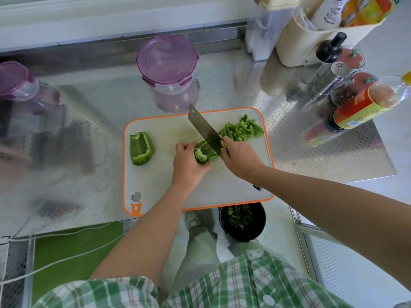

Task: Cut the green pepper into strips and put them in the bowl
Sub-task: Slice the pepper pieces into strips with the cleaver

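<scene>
The right hand [239,155] is wrapped round the handle of a broad steel cleaver [203,127], its blade set in a green pepper half [204,152] gripped by the left hand [189,163] with curled fingers. Cut green strips [243,130] lie just beyond the blade and a second pepper half [141,148] lies to the left, all on an orange-rimmed white board [160,178] on a dimpled steel counter [300,121]. A purple-lidded clear jar [166,56] stands behind.

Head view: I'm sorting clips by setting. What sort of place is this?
Probably a home kitchen counter: a board with a pepper under a cleaver, and a labelled bottle and a shaker at the right.
</scene>
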